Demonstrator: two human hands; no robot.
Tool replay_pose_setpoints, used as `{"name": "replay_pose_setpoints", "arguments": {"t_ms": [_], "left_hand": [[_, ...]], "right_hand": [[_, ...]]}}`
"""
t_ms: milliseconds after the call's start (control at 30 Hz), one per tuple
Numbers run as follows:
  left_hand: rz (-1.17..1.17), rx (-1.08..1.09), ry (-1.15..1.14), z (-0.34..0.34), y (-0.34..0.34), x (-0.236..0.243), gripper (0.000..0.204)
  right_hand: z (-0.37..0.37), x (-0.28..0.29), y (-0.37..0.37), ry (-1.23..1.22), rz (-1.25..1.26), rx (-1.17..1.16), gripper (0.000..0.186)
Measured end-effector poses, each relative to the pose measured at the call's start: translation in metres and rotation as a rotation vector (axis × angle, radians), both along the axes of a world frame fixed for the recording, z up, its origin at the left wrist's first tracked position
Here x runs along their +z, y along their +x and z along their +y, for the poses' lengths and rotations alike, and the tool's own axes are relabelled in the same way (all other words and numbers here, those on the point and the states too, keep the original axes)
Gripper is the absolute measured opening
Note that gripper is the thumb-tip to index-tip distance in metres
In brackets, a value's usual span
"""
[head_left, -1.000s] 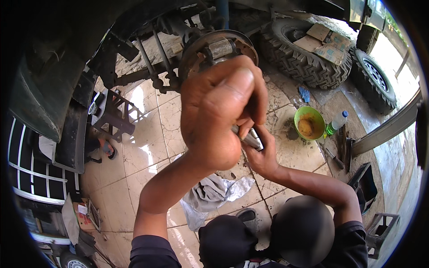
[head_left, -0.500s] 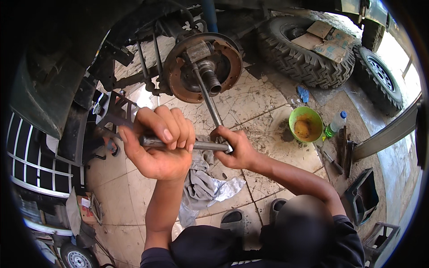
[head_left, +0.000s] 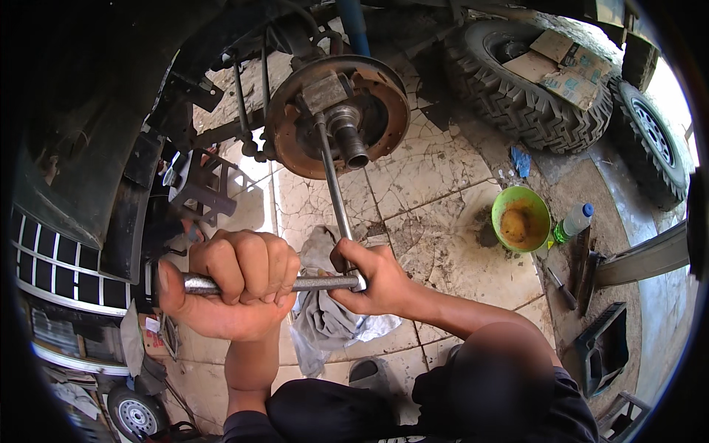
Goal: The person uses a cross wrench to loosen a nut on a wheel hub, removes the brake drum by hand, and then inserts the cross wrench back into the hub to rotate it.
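Observation:
A long steel socket wrench runs from the brake assembly down to my hands, its long shaft (head_left: 336, 196) meeting a crosswise bar handle (head_left: 321, 283) at a corner. My left hand (head_left: 240, 277) is wrapped round the bar toward its left end, thumb sticking out. Around the corner joint, my right hand (head_left: 377, 277) grips the wrench. The shaft's far end touches the rusty brake backing plate (head_left: 388, 122) beside the hollow axle spindle (head_left: 351, 144), just under a metal block (head_left: 325, 90). What the far end fits onto is too small to make out.
Grey rags (head_left: 325, 325) lie on the tiles beneath my hands. To the right are a green bowl (head_left: 535, 203) with brown residue, a plastic bottle (head_left: 574, 223), a screwdriver (head_left: 561, 288) and a black crate (head_left: 602, 347). A large tyre (head_left: 532, 111) holds cardboard. A stool (head_left: 210, 184) stands left.
My left hand has moved down and left, its fingers now closed more tightly round the bar. The right hand and the wrench's near end have lowered. The view has shifted slightly.

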State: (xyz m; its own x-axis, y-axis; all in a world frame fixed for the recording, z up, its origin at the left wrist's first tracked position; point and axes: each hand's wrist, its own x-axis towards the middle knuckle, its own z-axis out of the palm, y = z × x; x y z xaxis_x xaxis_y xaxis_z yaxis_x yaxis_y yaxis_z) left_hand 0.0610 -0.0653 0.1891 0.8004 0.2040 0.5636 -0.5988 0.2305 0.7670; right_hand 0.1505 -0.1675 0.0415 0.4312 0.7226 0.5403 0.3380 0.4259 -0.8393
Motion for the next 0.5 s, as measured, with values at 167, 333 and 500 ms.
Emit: {"name": "replay_pose_setpoints", "arguments": {"t_ms": [167,333,500], "left_hand": [[0.085,0.074,-0.056,-0.008,-0.003,0.005,0.068],[0.138,0.130,-0.062,-0.014,-0.002,0.009,0.070],[0.180,0.058,0.076,-0.014,0.008,0.015,0.065]], "right_hand": [[0.000,-0.001,0.001,-0.034,0.029,0.012,0.031],[0.001,-0.001,-0.002,-0.016,0.068,-0.006,0.026],[0.001,-0.002,-0.005,0.033,0.133,-0.016,0.024]]}}
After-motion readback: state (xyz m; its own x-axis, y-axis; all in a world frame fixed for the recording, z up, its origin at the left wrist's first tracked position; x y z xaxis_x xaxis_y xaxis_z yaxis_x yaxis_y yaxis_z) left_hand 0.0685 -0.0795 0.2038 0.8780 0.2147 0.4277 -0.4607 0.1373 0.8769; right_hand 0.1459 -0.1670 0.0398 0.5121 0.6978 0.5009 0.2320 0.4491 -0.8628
